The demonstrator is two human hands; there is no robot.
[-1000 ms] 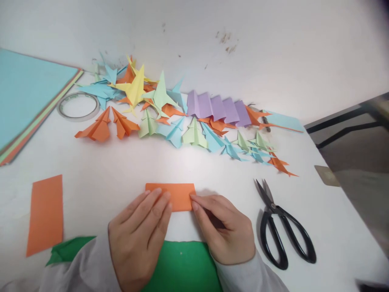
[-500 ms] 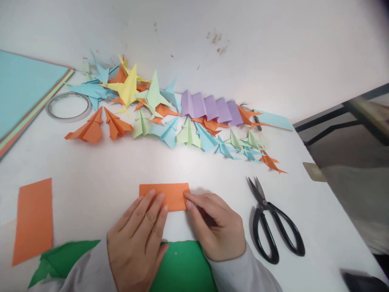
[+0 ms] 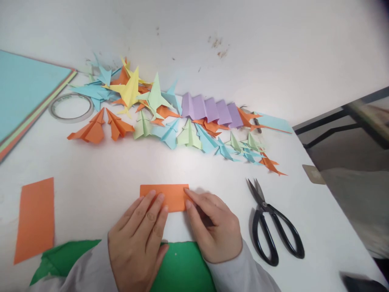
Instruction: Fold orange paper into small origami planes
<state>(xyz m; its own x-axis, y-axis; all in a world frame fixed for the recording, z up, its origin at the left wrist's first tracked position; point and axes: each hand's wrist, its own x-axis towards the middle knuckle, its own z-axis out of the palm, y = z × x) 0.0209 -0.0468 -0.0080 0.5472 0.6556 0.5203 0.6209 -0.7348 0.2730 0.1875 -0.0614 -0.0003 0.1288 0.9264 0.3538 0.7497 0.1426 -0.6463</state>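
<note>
A small orange paper rectangle (image 3: 174, 196) lies on the white table in front of me, its long side running left to right. My left hand (image 3: 141, 233) rests flat over its left part, fingers stretched out and pressing it down. At the right end, my right hand (image 3: 215, 227) is closed, with thumb and index fingertip on the paper's edge; the other fingers curl under. Whether the sheet is folded double I cannot tell. Another orange paper piece (image 3: 35, 219) lies apart at the left. Black-handled scissors (image 3: 265, 207) lie to the right with blades slightly apart.
Folded paper planes (image 3: 190, 136) in several colours line the wall side, along with pleated purple paper (image 3: 211, 110). A tape roll (image 3: 54, 115) and large coloured sheets (image 3: 27, 89) are at the far left. Green material (image 3: 182, 265) lies at the near edge, partly under my arms.
My right index fingertip has shifted slightly up along the paper's right edge. The left hand and the paper stay nearly in place; the view has shifted slightly.
</note>
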